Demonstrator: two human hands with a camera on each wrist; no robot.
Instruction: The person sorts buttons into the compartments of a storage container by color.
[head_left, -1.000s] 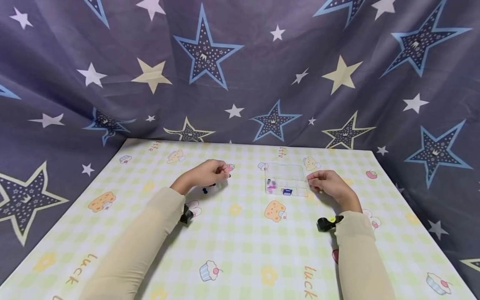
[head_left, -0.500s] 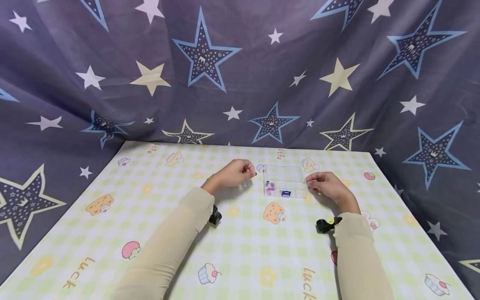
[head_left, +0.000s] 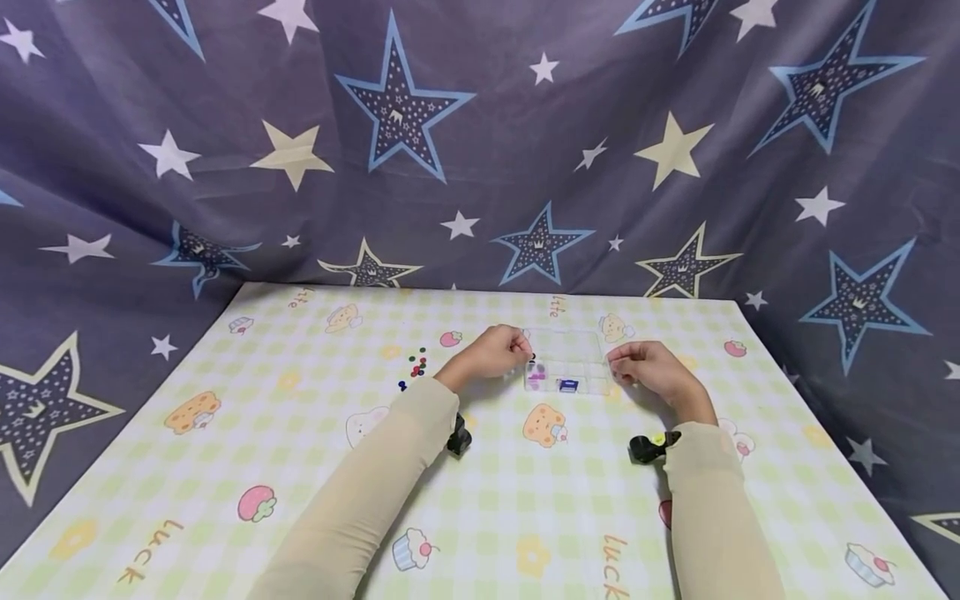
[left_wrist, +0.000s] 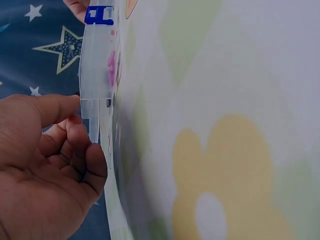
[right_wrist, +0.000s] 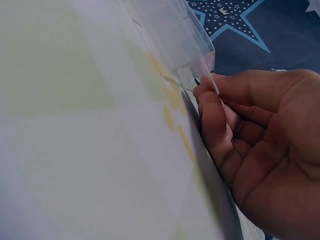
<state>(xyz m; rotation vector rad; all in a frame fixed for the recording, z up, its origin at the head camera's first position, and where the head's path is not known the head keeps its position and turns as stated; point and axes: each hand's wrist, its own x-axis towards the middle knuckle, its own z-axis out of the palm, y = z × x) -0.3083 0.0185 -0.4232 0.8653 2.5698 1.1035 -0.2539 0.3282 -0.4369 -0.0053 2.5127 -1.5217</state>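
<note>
A clear plastic compartment box [head_left: 587, 385] lies on the table with its clear lid [head_left: 573, 343] raised. Pink and purple small pieces [head_left: 536, 377] fill its left front compartment, and a blue latch [left_wrist: 99, 15] sits on its front. My left hand [head_left: 497, 352] is at the box's left side, thumb and index fingertip pinching a small dark piece [head_left: 532, 357] over the left compartments. At the opposite side, my right hand [right_wrist: 260, 130] pinches the clear edge of the box between thumb and fingers.
Several small loose pieces [head_left: 417, 363] in green, red and dark blue lie to the left, partly behind the left forearm. A patterned tablecloth [head_left: 322, 467] covers the table. A star-print curtain [head_left: 465, 108] hangs along the back.
My left hand has moved right from the loose pieces to the left side of the box, carrying a small dark piece. My right hand has stayed at the box's right edge.
</note>
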